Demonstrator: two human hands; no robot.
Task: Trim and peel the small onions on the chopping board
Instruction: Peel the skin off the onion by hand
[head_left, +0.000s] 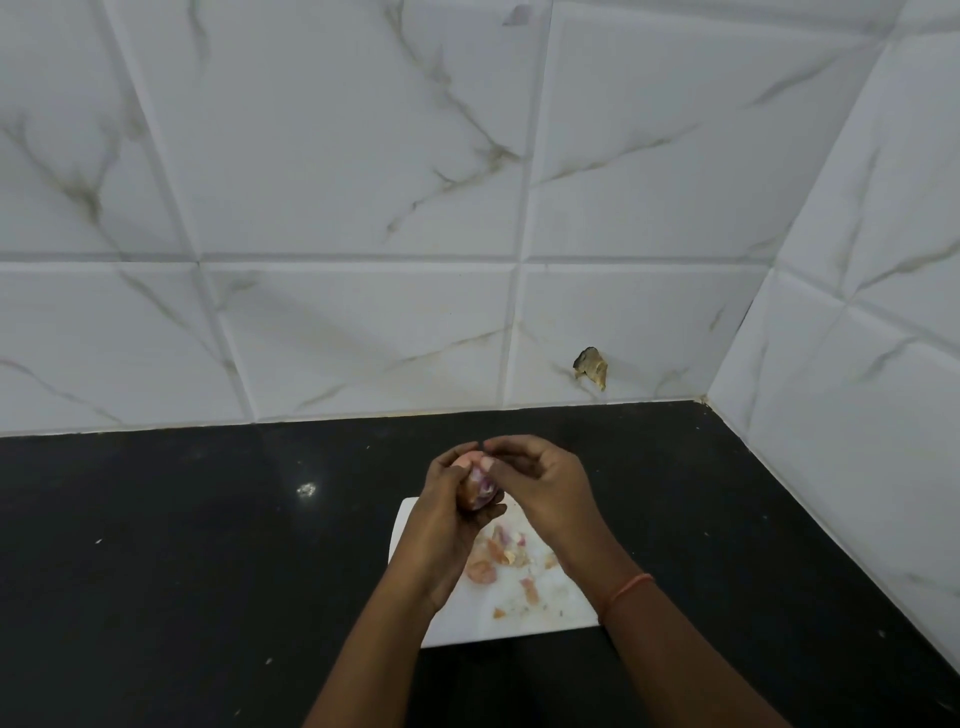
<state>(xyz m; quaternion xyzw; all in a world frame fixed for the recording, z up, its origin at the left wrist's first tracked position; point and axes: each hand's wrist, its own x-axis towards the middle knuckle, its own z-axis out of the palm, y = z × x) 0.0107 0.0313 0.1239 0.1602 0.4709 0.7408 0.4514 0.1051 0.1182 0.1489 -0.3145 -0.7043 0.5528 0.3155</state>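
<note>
A small onion (480, 491) with pinkish-purple flesh and brown skin is held above the far end of the white chopping board (498, 623). My left hand (447, 514) grips it from below and the left. My right hand (535, 480) pinches at the onion's top with thumb and fingertips. Several pieces of onion peel (493, 556) lie scattered on the board under my hands. No knife shows in the frame.
The board lies on a black countertop (182, 545) that runs to a white marble-patterned tiled wall (363, 208) behind and on the right. A chipped hole in the tile (591, 366) sits low on the back wall.
</note>
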